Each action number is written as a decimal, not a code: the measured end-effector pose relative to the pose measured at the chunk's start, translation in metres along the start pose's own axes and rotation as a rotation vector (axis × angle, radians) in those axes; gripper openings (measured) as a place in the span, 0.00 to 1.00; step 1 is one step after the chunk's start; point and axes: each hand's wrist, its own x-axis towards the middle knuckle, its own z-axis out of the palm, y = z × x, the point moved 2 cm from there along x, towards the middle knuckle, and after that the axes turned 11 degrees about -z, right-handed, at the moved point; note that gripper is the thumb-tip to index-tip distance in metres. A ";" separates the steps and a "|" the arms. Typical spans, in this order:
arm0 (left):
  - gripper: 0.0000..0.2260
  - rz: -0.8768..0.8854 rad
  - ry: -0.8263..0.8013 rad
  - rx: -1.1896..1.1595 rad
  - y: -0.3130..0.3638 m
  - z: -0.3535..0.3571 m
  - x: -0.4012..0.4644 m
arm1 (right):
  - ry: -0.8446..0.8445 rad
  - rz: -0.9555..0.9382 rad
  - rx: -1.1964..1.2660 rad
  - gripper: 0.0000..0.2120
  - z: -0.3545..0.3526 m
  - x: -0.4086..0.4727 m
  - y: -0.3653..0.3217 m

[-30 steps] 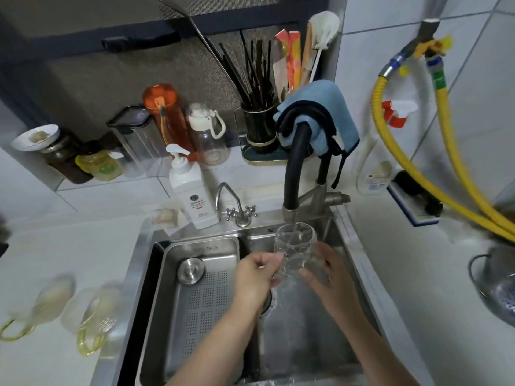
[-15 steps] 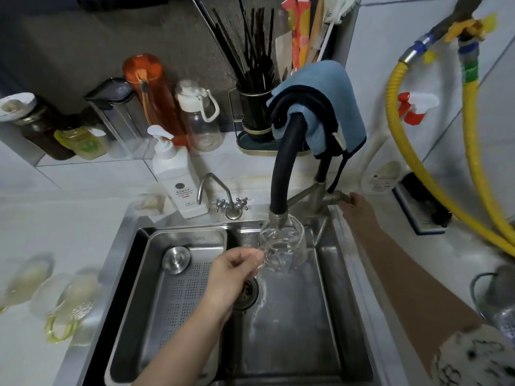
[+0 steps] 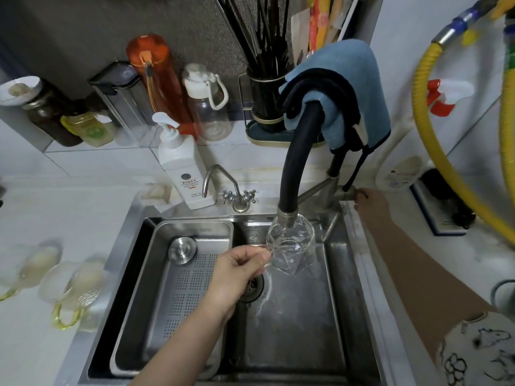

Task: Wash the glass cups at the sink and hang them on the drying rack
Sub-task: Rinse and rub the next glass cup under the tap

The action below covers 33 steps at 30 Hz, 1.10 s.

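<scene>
A clear glass cup (image 3: 291,247) is held over the sink (image 3: 284,330), directly under the black faucet spout (image 3: 294,162), its handle pinched by the left hand (image 3: 237,274) from its 9 o'clock side. The right hand (image 3: 369,203) is closed around the tap handle (image 3: 349,192) at the cup's 2 o'clock. The cup is judged rigid, light, breakable and slippery when wet, so the handle is best kept as the gripping place; more cups (image 3: 64,285) are left on the desk at 9 o'clock.
</scene>
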 end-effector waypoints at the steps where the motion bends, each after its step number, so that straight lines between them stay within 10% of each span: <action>1: 0.03 -0.001 0.001 -0.001 0.000 0.000 0.000 | 0.016 0.003 0.026 0.15 0.001 0.002 0.003; 27: 0.02 0.000 0.018 0.026 -0.003 -0.008 0.005 | 0.022 0.037 0.409 0.04 0.000 -0.056 -0.015; 31: 0.02 0.007 0.007 0.045 -0.006 -0.014 0.007 | -0.206 -0.049 0.533 0.03 0.016 -0.120 -0.042; 33: 0.02 0.007 0.019 0.054 -0.008 -0.018 0.009 | -0.382 -0.086 0.563 0.20 0.022 -0.147 -0.055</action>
